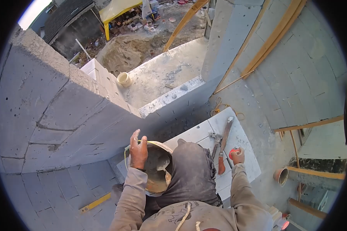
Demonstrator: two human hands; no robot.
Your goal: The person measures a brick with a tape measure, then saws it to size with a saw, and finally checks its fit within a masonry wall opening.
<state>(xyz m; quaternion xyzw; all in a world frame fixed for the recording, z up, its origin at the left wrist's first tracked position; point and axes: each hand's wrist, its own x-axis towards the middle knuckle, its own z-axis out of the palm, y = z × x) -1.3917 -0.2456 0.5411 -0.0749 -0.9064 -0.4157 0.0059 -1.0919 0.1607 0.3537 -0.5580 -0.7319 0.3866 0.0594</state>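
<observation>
My left hand (138, 151) is raised at the left rim of a bucket (164, 145), its fingers stretched up and the thumb apart. Grey mortar and a trowel (166, 174) smeared with it are inside the bucket. Over the pale block platform (245, 148), my right hand (238, 155) is closed around a small red object (232, 153); its kind is mostly hidden by the fingers. A dark thin rod lies just below that hand. To its left on the platform are a hammer (216, 139) and a saw (226, 133) with a brown handle.
Block walls (58, 111) rise on the left and right. Beyond a low wall edge (173, 96) is a ledge with a white bucket (124, 79). A yellow level (95, 203) lies lower left. Another bucket (281, 176) and wooden beams (273, 38) are at right.
</observation>
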